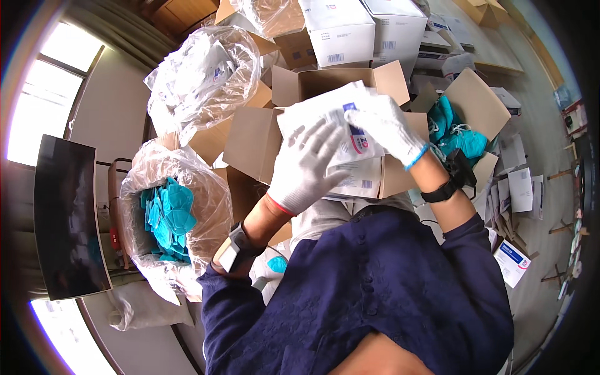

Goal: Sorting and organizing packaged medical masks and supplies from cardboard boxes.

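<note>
Found white packets [328, 103] grasped in the right-hand fingers [370, 120], with the left-hand fingers [317, 142] spread and unclenched over their near-left side, above an open brown carton [250, 140]. Noted teal masks [172, 215] in a clear plastic liner [212, 203] left of the fingers; observed white boxes [340, 34] beyond the fingertips.

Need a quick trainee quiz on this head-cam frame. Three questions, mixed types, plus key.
1. True or false: the left hand, at the white packets, is bare.
2. Pick one: the teal masks at the person's left sit in (a) a metal tray, (b) a clear plastic bag, (c) a glass jar.
3. What colour is the cuff edge on the right hand?

Key: 1 false, gloved in white; 2 b; 3 blue.
</note>
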